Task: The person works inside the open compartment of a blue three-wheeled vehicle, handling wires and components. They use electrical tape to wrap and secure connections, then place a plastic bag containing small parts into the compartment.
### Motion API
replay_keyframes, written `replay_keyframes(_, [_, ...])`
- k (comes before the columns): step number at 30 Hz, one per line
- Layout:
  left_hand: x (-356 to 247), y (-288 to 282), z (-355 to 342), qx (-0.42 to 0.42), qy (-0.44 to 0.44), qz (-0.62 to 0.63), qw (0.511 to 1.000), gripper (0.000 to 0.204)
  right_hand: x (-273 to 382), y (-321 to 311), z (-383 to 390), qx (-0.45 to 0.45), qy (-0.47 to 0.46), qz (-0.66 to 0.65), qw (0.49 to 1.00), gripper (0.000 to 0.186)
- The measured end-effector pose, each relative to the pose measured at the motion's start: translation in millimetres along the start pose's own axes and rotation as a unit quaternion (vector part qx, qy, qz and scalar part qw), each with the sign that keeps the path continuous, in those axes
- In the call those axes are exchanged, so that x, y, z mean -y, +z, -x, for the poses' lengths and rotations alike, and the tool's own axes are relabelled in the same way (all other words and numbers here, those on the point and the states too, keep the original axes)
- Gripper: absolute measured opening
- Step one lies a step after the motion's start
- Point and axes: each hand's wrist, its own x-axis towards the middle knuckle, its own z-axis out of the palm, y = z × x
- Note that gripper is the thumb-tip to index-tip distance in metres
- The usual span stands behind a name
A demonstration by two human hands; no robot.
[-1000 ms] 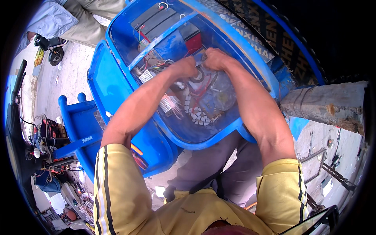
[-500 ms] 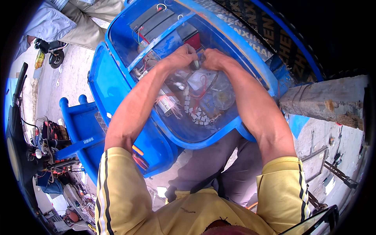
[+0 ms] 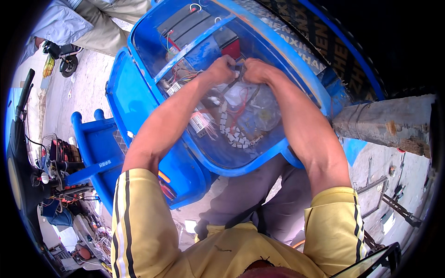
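Note:
Both of my hands reach into an open blue plastic box (image 3: 222, 167) and work close together near its divider. My left hand (image 3: 221, 70) is closed, its fingertips pinching one end of a short dark strip (image 3: 238, 71). My right hand (image 3: 257, 71) pinches the strip from the other side; its exact kind is too small to tell. Just beyond my hands sits a red-and-black block (image 3: 230, 48). Below them lie clear plastic bags (image 3: 266, 111), red wire (image 3: 243, 102) and a curved chain of white connectors (image 3: 236, 138). A finned silver controller (image 3: 199, 123) lies on the left side.
Dark batteries (image 3: 187, 28) fill the far compartment. The box's blue lid (image 3: 132, 97) hangs on the left, beside a blue frame (image 3: 95, 139). A rusty beam (image 3: 384, 123) stands right. Another person's trousered leg (image 3: 99, 28) is at the far left.
My hands stay at nearly the same spot, with the fingers shifted slightly. The dark piece between them now shows as a strip stretched between the fingertips. The view has shifted slightly.

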Motion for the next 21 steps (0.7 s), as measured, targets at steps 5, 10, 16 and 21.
replay_keyframes(5, [2, 1, -2, -0.011, 0.039, -0.099, 0.994, 0.037, -11, 8, -9, -0.052, -0.017, -0.001, 0.998, 0.044])
replay_keyframes(10, [-23, -5, 17, 0.126, 0.030, -0.175, 0.976, 0.046, -14, 6, -5, -0.047, -0.017, -0.012, 0.999, 0.041])
replay_keyframes(16, [-24, 5, 25, 0.192, 0.068, -0.175, 0.963, 0.058, -16, -1, -10, 0.018, 0.003, -0.155, 0.988, 0.025])
replay_keyframes(21, [0, 15, 8, 0.135, 0.019, -0.133, 0.982, 0.060, 2, -13, 1, 0.019, 0.039, -0.194, 0.980, 0.019])
